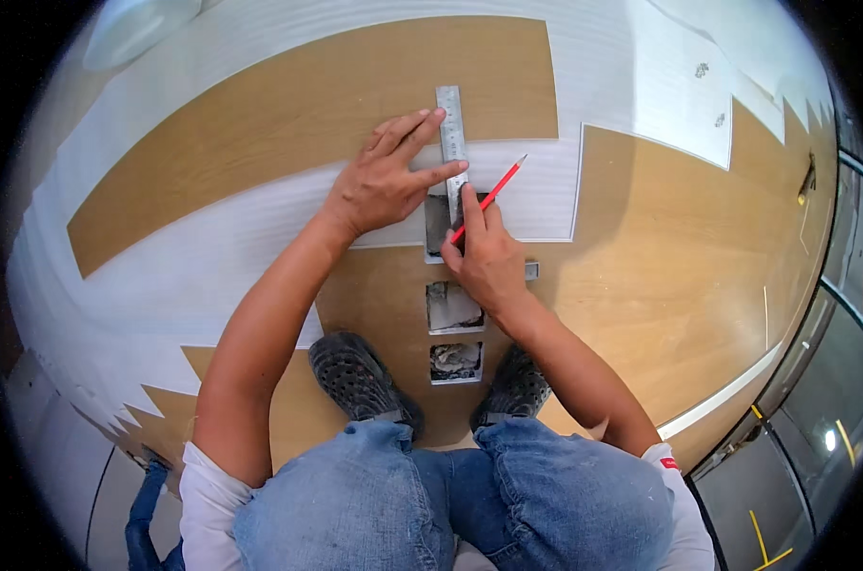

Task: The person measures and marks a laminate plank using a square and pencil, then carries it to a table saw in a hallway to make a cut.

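Note:
A steel ruler lies lengthwise away from me, from a loose wood-look plank down to a rectangular opening showing grey beneath. My left hand is open, its spread fingertips pressing on the ruler's edge. My right hand grips a red pencil, its tip pointing up and to the right. The right index finger touches the ruler's near end. Nearer to me, two more square openings, the middle one and the nearest one, sit in the laid flooring.
White underlay sheet shows around the planks. Stepped plank ends border it on the right. My dark clogs flank the nearer openings. A small grey rectangular piece lies by my right wrist. Dark panels edge the far right.

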{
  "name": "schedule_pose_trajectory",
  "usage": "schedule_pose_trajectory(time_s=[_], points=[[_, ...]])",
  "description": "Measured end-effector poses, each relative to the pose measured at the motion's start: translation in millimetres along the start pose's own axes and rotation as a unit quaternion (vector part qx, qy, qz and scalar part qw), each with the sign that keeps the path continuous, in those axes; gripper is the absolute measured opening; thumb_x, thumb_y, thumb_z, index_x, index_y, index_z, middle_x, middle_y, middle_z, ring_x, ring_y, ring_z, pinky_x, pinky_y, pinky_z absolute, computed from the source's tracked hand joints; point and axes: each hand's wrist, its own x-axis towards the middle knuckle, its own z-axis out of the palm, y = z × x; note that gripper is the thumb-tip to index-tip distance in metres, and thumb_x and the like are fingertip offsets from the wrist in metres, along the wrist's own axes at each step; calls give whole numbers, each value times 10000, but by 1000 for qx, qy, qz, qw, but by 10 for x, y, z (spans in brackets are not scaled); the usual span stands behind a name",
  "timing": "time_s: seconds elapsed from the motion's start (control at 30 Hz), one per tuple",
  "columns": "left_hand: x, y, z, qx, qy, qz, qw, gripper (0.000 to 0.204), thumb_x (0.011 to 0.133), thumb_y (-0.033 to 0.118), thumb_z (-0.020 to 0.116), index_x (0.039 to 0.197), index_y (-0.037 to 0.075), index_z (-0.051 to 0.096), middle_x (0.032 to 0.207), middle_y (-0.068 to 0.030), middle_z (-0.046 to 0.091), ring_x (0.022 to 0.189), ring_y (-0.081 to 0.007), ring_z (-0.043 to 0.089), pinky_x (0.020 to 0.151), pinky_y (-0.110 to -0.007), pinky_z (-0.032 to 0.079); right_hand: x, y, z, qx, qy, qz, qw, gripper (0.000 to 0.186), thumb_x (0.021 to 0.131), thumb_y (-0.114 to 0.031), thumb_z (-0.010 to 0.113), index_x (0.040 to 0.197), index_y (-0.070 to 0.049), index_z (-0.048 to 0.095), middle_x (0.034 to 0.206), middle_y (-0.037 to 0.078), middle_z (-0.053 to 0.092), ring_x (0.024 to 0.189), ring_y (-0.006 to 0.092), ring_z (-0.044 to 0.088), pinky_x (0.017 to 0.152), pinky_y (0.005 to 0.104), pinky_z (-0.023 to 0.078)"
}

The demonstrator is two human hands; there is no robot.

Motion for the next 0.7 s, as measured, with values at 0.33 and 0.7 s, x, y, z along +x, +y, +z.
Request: schedule_pose_trajectory(time_s=[0.33,0.7], points=[[1,2,-11,3,-3,-5,1000,524,789,130,715,1255,366,670,1550,-114,407,1391,-289,417,1130,-425,335,-7,3,-17,-4,-1,-4,1000,745,766,-193,739,1422,4,447,994,167,550,703,328,645,578,412,551],[-2,-7,-7,-2,0,-4,1000,512,787,124,720,1235,369,682,1551,-103,408,1386,-281,425,1122,-416,351,-14,4,-20,-4,-4,3,1000,733,767,-182,735,1416,4,451,992,171,557,708,332,651,591,418,555]])
